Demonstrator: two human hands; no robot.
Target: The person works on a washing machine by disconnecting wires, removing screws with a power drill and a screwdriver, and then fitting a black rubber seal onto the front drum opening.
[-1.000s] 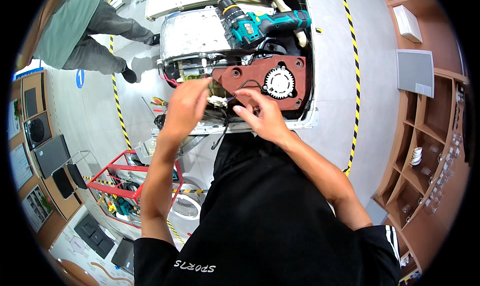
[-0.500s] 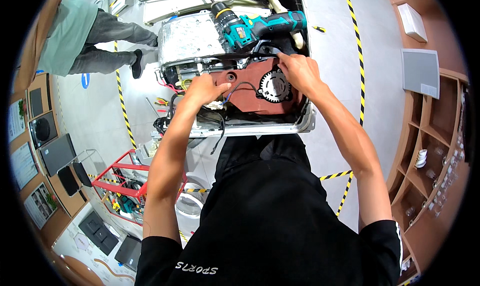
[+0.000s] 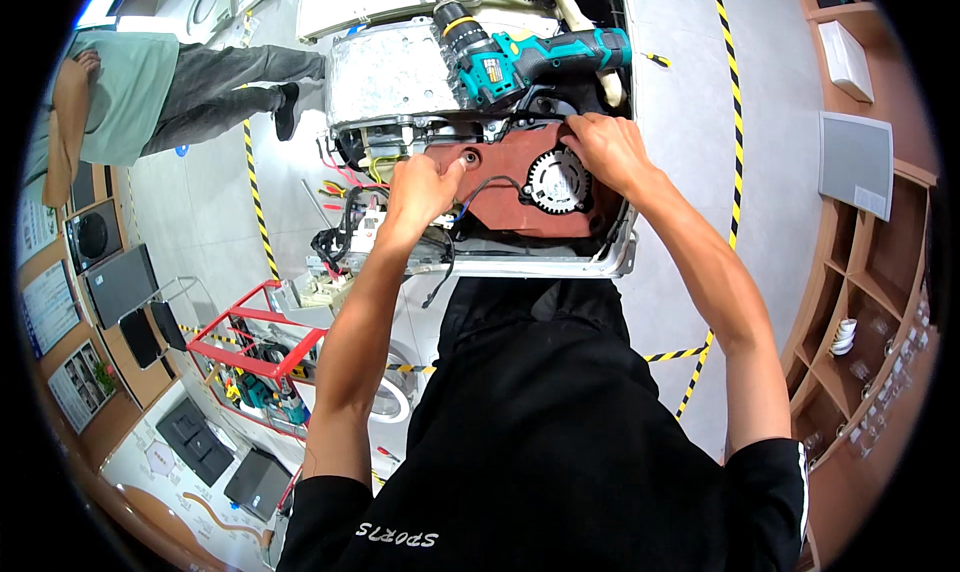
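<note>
A reddish-brown cover (image 3: 505, 207) with a round silver motor with a toothed rim (image 3: 560, 181) lies in the near part of an opened white appliance (image 3: 520, 269). My left hand (image 3: 422, 190) grips its left end, thumb on top beside a round hole. At its far right edge my right hand (image 3: 606, 152) is closed, fingertips curled over the rim next to the motor. A dark cable (image 3: 490, 182) runs from the motor across the cover. Just beyond the hands, a teal and black cordless drill (image 3: 500, 67) rests across the appliance by a foil-covered housing (image 3: 390, 72).
Loose wires (image 3: 370, 167) and pliers (image 3: 332, 188) are left of the appliance. A red-framed cart (image 3: 250, 312) with tools stands at lower left. Another person (image 3: 130, 92) stands at far left. A screwdriver (image 3: 656, 60) lies on the floor to the right, near wooden shelves (image 3: 850, 302).
The whole view has shifted slightly, moving the scene a little right and down. Both hands keep their hold on the cover. The other person's forearm and hand show more fully.
</note>
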